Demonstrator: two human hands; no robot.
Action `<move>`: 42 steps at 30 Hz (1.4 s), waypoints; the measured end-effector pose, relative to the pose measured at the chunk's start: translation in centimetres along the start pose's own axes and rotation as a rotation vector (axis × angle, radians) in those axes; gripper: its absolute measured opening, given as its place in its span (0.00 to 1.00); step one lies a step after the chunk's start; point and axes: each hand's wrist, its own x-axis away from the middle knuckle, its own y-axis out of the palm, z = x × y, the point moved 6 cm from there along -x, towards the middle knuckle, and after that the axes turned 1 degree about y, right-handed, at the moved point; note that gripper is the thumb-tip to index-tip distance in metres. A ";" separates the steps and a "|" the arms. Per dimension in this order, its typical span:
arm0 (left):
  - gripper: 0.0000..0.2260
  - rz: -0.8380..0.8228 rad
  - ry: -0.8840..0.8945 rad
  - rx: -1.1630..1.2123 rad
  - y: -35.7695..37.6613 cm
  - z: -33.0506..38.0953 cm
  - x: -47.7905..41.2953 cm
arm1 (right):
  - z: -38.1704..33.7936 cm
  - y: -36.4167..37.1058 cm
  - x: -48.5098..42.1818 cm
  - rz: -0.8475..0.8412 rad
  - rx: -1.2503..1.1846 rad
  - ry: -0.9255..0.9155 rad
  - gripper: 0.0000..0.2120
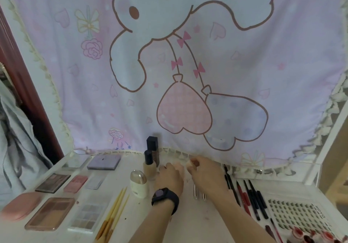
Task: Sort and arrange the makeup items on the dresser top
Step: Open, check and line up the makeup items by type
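Right grip [205, 173] pinches a small pale item [188, 164] at the back of the surface [197, 224], just right of the bottles [149, 167]. Left grip [169, 178] is curled beside it; can't tell if it's holding anything, too blurred. To do this well I'd set the item upright w/ the bottles, keeping wrists clear of the tubes [195, 192] & pencils [246, 197].

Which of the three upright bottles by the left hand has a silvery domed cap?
The squat white bottle nearest the camera; the beige bottle and brown bottle behind it have dark caps.
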 end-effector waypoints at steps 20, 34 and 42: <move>0.14 0.019 0.146 -0.091 -0.3 -0.2 0.0 | 0.2 3.2 -3.2 -0.017 0.299 -0.051 0.10; 0.14 0.004 0.184 -0.140 0.0 0.1 0.0 | 0.5 3.4 -3.5 -0.020 0.327 -0.031 0.19; 0.15 0.025 0.228 -0.089 -1.1 0.2 1.9 | -0.1 1.6 -1.5 -0.028 0.245 -0.059 0.27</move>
